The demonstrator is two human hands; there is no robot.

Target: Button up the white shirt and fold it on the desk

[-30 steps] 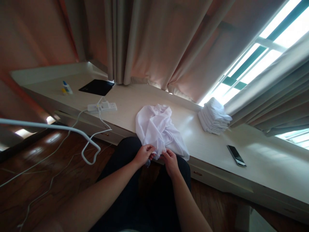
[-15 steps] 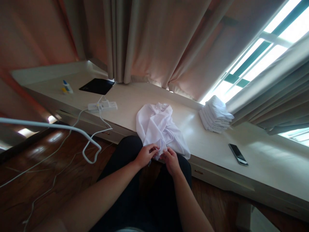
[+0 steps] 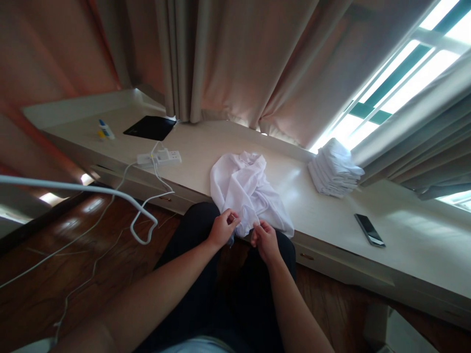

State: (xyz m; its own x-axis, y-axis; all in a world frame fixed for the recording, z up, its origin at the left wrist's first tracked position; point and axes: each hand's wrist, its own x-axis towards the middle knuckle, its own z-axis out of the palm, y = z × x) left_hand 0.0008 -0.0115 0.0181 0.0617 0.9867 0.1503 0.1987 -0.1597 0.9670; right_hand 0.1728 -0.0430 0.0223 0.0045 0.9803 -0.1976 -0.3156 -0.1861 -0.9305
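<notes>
One garment [image 3: 239, 181], one power strip [image 3: 172, 158], one phone [image 3: 369, 230]

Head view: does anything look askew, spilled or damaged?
One thing: a white cable from the power strip drops over the front edge of the bench and loops loosely toward the picture's left edge; it could perhaps snag. The white cloth is rumpled, unlike the folded stack to its right, but I see no spill or damage.

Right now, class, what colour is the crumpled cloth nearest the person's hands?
The crumpled cloth is white with a faint lilac tint; the head view shows it.
</notes>
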